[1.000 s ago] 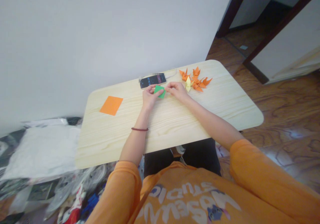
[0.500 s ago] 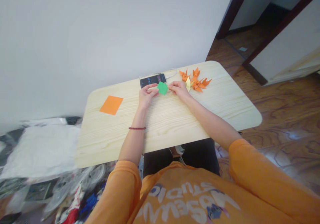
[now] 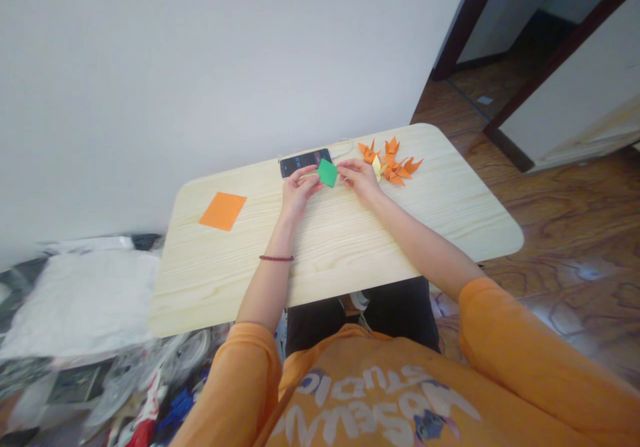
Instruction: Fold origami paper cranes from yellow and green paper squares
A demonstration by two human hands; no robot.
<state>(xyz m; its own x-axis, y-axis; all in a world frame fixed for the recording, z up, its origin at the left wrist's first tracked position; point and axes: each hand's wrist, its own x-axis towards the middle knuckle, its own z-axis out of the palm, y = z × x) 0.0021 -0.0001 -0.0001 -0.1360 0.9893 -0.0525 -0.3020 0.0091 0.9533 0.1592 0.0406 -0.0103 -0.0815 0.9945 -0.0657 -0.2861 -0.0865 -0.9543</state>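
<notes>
Left grip clamped on green paper; right grip at corner nearest it, can't tell if pinching. Likely mid-fold; next crease needs edges aligned.

A loose orange T-shirt is covering the torso, while its wide matching sleeves are leaving the forearms bare. Bold white lettering, partly reading "STUDIO," is running across the front, with a small blue cartoon figure sitting alongside. A thin dark-red bracelet is circling the left forearm; black legwear is showing beyond.
</notes>
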